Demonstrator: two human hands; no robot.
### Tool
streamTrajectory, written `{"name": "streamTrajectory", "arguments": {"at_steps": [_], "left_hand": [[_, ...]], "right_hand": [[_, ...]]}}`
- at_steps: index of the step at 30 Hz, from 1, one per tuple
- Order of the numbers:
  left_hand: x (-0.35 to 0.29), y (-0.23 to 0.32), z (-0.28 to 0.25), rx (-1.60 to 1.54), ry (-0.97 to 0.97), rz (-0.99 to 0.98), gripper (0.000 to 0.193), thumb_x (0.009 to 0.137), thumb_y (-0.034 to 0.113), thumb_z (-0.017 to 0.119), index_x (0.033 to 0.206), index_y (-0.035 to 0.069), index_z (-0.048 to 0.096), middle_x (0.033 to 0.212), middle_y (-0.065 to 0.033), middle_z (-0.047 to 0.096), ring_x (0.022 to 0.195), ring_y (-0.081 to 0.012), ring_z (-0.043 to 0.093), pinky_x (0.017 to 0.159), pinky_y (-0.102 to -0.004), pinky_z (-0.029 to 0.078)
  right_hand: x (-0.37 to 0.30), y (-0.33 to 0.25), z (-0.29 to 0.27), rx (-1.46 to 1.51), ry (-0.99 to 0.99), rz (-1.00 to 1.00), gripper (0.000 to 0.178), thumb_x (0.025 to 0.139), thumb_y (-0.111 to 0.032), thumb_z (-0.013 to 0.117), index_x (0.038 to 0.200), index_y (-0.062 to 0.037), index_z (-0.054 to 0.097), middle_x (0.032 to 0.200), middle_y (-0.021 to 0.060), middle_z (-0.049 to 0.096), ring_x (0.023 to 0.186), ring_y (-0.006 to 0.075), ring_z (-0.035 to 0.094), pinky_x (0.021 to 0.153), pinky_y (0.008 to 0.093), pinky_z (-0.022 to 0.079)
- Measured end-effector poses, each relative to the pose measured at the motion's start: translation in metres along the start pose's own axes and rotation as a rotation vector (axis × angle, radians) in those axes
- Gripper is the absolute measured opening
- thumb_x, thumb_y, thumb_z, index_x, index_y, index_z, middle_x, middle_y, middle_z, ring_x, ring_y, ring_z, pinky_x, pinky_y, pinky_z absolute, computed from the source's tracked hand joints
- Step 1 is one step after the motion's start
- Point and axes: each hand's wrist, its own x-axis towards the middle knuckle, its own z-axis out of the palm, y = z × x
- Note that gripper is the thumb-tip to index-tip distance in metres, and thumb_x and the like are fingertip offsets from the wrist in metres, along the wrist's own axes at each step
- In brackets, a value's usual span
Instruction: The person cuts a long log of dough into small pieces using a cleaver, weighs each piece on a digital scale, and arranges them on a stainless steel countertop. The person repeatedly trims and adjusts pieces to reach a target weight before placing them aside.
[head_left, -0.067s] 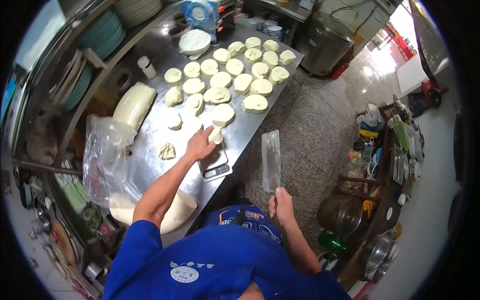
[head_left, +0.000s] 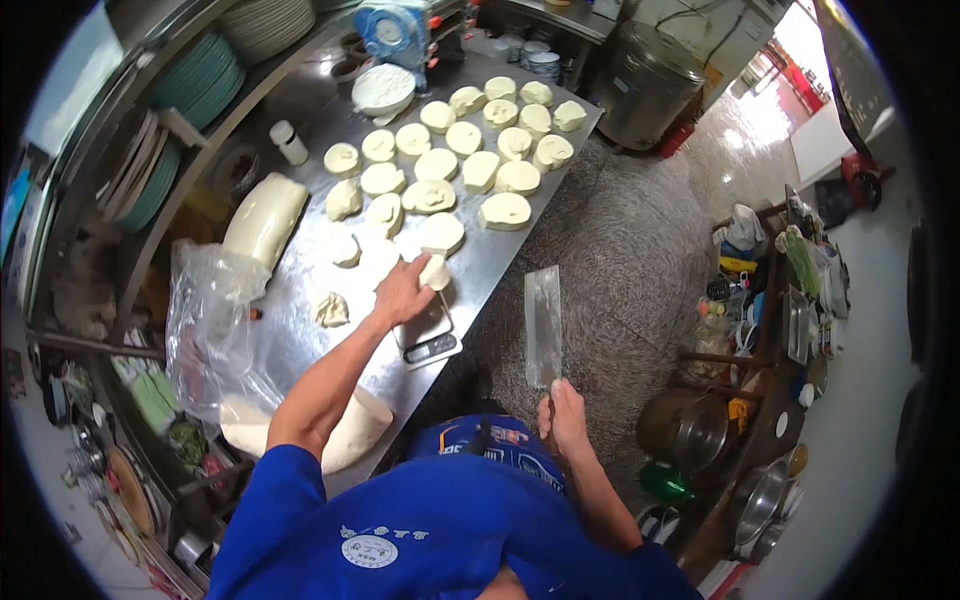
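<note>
My left hand (head_left: 403, 292) is closed on a small piece of dough (head_left: 435, 274), thumb and fingers against it, just at the far end of a small digital kitchen scale (head_left: 428, 328). Held out past the table's right edge, a broad-bladed cleaver (head_left: 543, 325) points away from me over the floor. My right hand (head_left: 566, 415) is wrapped round its handle. Several cut dough portions (head_left: 437, 165) lie in loose rows beyond my left hand. A ragged scrap of dough (head_left: 331, 309) rests left of the scale.
A long dough roll (head_left: 265, 222) and a larger dough mass (head_left: 350, 430) lie on the metal table (head_left: 480, 285), with a clear plastic sheet (head_left: 215, 325) between them. A bowl of flour (head_left: 383, 90) and a white-capped bottle (head_left: 289, 142) stand farther back. Shelved plates (head_left: 205, 80) line the left.
The view has shifted slightly. Both hands keep their grips, with the left still by the scale and the cleaver still over the floor.
</note>
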Motion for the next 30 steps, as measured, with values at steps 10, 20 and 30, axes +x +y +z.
{"name": "streamTrajectory", "arguments": {"at_steps": [10,20,30], "left_hand": [[0.045,0.114,0.1,0.007,0.045,-0.22,0.032,0.086,0.012,0.067,0.116,0.006,0.058,0.124,-0.0345,0.052,0.112,-0.0558,0.056,0.091,-0.0606,0.05],[-0.034,0.07,0.034,0.1,0.107,0.117,0.056,0.082,0.02,0.075,0.132,-0.003,0.062,0.133,-0.0296,0.056,0.126,-0.0453,0.055,0.109,-0.0479,0.046],[-0.2,-0.01,-0.005,0.308,-0.018,-0.103,0.066,0.077,0.034,0.077,0.128,-0.006,0.063,0.119,-0.0306,0.064,0.114,-0.0457,0.062,0.102,-0.0499,0.051]], "right_hand": [[-0.033,0.007,-0.029,-0.021,0.172,0.099,0.035,0.113,-0.031,0.043,0.089,-0.0059,0.047,0.062,0.0071,0.055,0.042,0.0151,0.052,0.038,0.0308,0.042],[-0.108,0.085,0.01,0.231,0.25,-0.049,0.035,0.112,-0.036,0.045,0.104,-0.0031,0.054,0.067,0.0035,0.052,0.047,0.0123,0.05,0.04,0.0315,0.044],[-0.207,0.122,0.034,0.253,0.209,-0.132,0.038,0.112,-0.042,0.045,0.099,-0.0061,0.05,0.069,0.002,0.05,0.048,0.0117,0.049,0.04,0.0311,0.045]]}}
